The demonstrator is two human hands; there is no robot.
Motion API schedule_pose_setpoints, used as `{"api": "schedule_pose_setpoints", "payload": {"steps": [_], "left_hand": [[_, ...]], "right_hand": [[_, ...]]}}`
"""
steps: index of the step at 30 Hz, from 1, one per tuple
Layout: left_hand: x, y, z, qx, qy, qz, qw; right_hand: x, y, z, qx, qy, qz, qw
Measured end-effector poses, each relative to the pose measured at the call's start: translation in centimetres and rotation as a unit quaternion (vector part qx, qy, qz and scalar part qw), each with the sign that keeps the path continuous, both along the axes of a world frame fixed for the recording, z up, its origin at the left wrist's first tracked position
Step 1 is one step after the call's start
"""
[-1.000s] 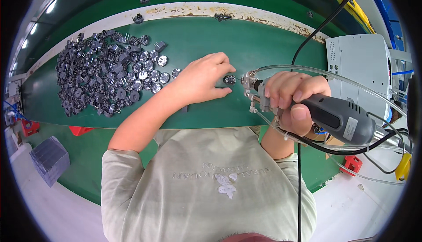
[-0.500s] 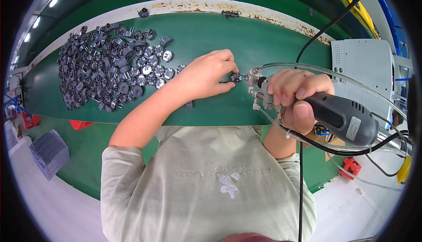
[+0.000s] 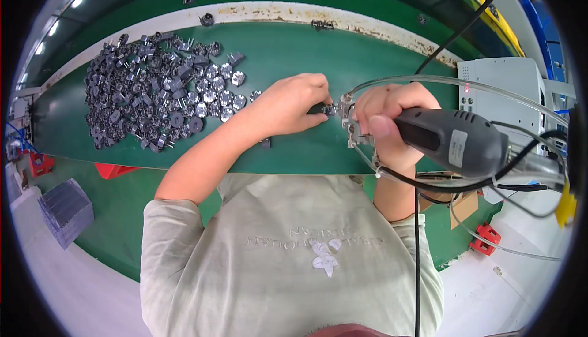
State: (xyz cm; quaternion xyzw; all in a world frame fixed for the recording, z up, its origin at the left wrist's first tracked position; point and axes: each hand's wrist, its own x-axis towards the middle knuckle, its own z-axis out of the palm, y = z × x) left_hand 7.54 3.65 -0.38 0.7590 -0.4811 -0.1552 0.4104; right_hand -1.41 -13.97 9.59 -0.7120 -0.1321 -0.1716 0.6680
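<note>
My left hand (image 3: 297,105) pinches a small round dark part (image 3: 329,110) between thumb and fingers above the green bench. My right hand (image 3: 395,123) is wrapped round a dark grey electric screwdriver (image 3: 456,141), held almost level. Its metal nose (image 3: 348,116), with a clear hose attached, meets the right side of the part, where the exact contact is too small to make out. Left of my left forearm lies a big heap of similar round parts (image 3: 147,92), several with shiny faces upward. One dark part (image 3: 266,143) sits under my left wrist.
A worn white rail (image 3: 269,11) runs along the bench's far edge, with a few parts on and beyond it. At the right stands a light grey box (image 3: 502,86) with small red lights. A black cable (image 3: 418,245) and clear hoses (image 3: 471,82) cross the right side.
My right hand has brought the screwdriver left, its nose now up against the part. Red lights now show on the grey box. My left hand has stayed nearly in place.
</note>
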Motion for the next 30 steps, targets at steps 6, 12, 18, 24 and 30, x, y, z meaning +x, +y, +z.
{"api": "schedule_pose_setpoints", "payload": {"steps": [6,12,18,24,30], "left_hand": [[-0.1,0.1,-0.3,-0.006,-0.003,0.001,1.000],[-0.3,0.4,-0.6,0.001,-0.003,-0.005,1.000],[-0.2,0.4,-0.7,0.001,-0.003,-0.009,1.000],[-0.2,0.4,-0.7,-0.001,-0.003,-0.007,1.000],[-0.2,0.4,-0.7,-0.001,-0.006,-0.005,1.000]], "right_hand": [[-1.2,-0.9,1.7,0.081,-0.068,0.028,0.994],[-1.6,-0.5,1.4,0.131,-0.050,0.045,0.989],[-1.2,-0.3,0.3,0.176,-0.037,0.047,0.983],[-1.0,-0.8,0.3,0.100,-0.041,0.063,0.992],[-0.9,-0.6,0.3,0.085,-0.032,0.057,0.994]]}}
